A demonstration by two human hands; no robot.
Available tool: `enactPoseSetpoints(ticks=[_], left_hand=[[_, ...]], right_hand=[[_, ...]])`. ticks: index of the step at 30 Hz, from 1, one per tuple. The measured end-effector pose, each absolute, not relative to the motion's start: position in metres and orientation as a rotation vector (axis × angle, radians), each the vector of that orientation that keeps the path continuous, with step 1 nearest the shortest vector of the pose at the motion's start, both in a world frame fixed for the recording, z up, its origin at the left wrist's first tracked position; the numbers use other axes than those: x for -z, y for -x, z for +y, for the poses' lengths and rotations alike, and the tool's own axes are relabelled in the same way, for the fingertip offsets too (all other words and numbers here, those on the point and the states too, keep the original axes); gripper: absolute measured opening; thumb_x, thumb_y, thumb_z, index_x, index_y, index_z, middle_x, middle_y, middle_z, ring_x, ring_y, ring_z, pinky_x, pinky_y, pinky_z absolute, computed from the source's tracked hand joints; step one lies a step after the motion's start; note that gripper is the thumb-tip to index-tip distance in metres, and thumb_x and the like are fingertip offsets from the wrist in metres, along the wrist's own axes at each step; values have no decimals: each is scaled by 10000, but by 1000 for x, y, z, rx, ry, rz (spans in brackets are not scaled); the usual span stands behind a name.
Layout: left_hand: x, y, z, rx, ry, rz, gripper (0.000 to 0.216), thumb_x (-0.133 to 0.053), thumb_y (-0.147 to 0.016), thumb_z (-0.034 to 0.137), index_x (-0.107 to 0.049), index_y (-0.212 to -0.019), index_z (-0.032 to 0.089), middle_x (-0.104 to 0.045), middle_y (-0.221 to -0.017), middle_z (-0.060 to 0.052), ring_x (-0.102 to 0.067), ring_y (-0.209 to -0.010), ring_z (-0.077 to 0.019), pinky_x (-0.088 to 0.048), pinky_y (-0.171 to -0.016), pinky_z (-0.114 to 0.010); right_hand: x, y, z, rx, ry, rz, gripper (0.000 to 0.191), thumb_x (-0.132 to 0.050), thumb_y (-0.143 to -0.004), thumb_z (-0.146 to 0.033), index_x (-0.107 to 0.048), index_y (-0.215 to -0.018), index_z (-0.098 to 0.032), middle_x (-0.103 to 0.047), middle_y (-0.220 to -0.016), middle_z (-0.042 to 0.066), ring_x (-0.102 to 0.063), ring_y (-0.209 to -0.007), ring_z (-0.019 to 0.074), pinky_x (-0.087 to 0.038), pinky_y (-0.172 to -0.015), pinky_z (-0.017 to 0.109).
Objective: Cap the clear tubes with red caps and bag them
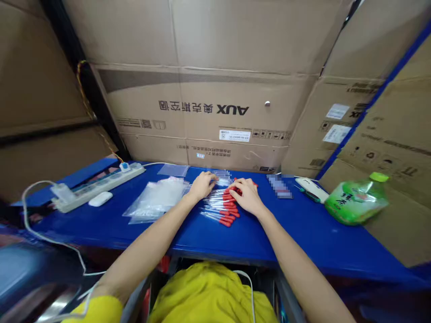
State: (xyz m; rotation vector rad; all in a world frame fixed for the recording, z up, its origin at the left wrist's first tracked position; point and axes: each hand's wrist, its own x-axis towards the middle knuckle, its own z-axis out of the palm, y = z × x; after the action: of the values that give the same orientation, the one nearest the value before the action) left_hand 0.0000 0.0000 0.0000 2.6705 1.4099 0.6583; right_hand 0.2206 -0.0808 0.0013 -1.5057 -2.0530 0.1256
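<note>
A pile of slim red-handled screwdrivers [229, 211] lies on the blue table, handles to the right and pale shafts to the left. My right hand [248, 195] is bent over the handles at the far end of the pile, red showing between thumb and fingers. Across from it, my left hand [202, 185] rests at the shaft ends, fingers curved and a little apart, with no held thing visible. Behind the hands are more clear, thin pieces [222, 176], too blurred to name. Clear plastic bags [158, 199] lie in a stack left of my left hand.
A power strip [101, 188] with a white cable and a white case [100, 199] lie at left. To the right are a blurred-out packet [280, 186], a white tool-like object [311, 189] and a green bottle [357, 202]. Cardboard panels [202, 89] wall in the blue table [286, 237].
</note>
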Motion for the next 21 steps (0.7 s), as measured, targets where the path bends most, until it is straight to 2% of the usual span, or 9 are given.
enactPoseSetpoints(ticks=[6, 10, 14, 17, 21], left_hand=[[-8, 3, -5, -434, -2799, 1408, 221, -547, -985, 216, -726, -1114, 236, -697, -1197, -88, -629, -1146, -270, -477, -955, -374], [-11, 0, -6, -355, -2859, 1445, 191, -552, -980, 213, -686, -1117, 223, -707, -1161, -91, -652, -1118, -269, -469, -924, -368], [-14, -9, -2, -250, -3005, 1382, 236, -485, -978, 138, -646, -1146, 178, -714, -1168, -117, -677, -1096, -262, -472, -912, -365], [-17, -18, 4, -164, -3128, 1309, 264, -437, -968, 93, -657, -1099, 154, -715, -1154, -144, -694, -1054, -260, -481, -903, -368], [-22, -22, 13, -87, -3160, 1213, 275, -492, -897, 64, -668, -1084, 163, -726, -1140, -151, -717, -992, -263, -498, -848, -355]], right_hand=[[-5, -226, -79, -87, 1533, -1992, 207, -600, -1010, -405, -749, -1120, -313, -696, -1227, 63, -531, -1176, 294, -361, -939, 447], [-12, -250, -75, 15, 1627, -1932, 205, -565, -1022, -366, -748, -1092, -305, -704, -1164, 63, -563, -1133, 286, -390, -899, 416], [-9, -278, -67, -84, 1747, -1946, 150, -599, -970, -249, -736, -1030, -244, -695, -972, 61, -632, -963, 226, -437, -832, 338], [-4, -290, -64, -216, 1752, -2003, 84, -713, -885, -292, -729, -928, -221, -670, -922, 40, -650, -853, 186, -459, -790, 298], [-7, -291, -63, -173, 1748, -2070, 177, -772, -827, -385, -728, -923, -242, -666, -912, 37, -657, -853, 196, -456, -757, 289]])
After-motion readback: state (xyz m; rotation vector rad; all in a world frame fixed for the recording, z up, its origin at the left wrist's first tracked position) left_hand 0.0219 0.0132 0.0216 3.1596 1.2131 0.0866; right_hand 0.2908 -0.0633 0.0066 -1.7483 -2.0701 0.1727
